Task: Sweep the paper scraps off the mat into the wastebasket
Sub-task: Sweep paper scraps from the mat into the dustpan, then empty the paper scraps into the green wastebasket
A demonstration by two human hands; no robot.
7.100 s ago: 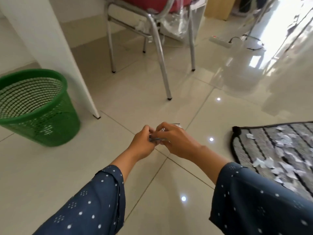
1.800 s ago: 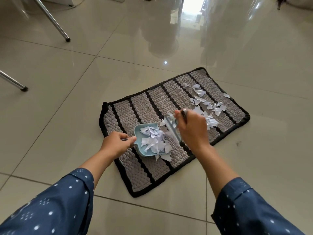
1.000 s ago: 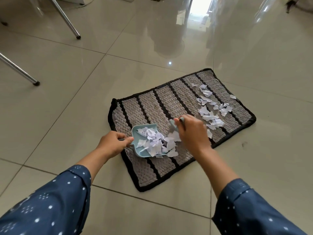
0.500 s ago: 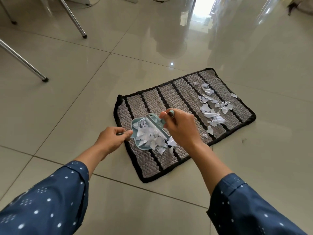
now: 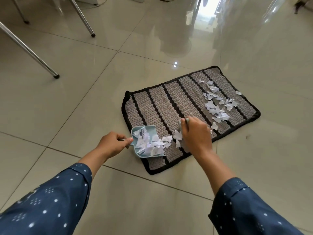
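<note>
Just the one camera here, worn on the person's head, looking forward and steeply down at the floor [image 5: 50, 116]. It's wide-angle, so the tile lines bow near the edges. Both sleeves come in from the bottom corners and fill a lot of the frame, so the arms are close to the lens. The mat [image 5: 152, 102] sits right of centre, and chair legs [image 5: 30, 51] poke in top left, farther off.

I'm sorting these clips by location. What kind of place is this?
Probably a room in a home or small office: glossy tiled floor, a woven striped mat strewn with paper scraps, and metal chair legs nearby.
</note>
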